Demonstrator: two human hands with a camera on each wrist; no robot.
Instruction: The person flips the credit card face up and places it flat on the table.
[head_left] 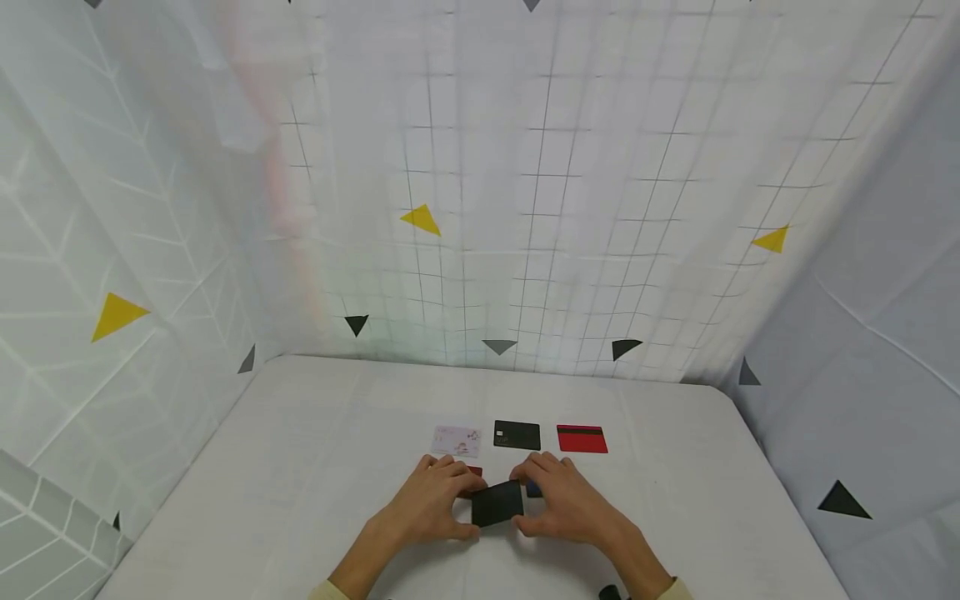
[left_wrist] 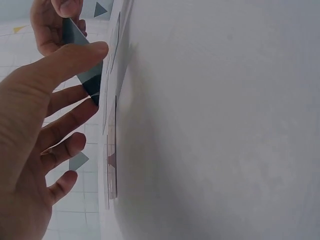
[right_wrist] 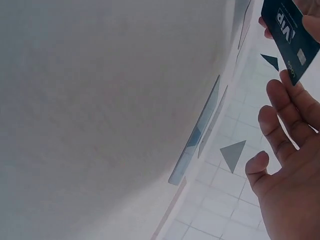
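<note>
Between my two hands a dark bank card [head_left: 497, 503] is held tilted above the white table. My left hand [head_left: 431, 500] pinches its left end, thumb on the near side and fingers behind. At the right end my right hand [head_left: 566, 502] grips it between thumb and fingertips. "VIP" lettering and a chip show on the card [right_wrist: 290, 42] in the right wrist view. Partly hidden behind the left fingers lies a red card [head_left: 474, 471]. A dark blue card [head_left: 533, 489] peeks out beside the right fingers.
Further back on the table [head_left: 337, 467] lie three cards in a row: a white patterned card [head_left: 456, 441], a black card [head_left: 517, 435] and a red card [head_left: 582, 439] with a dark stripe. White curtains [head_left: 495, 283] with grid lines and triangles surround the table.
</note>
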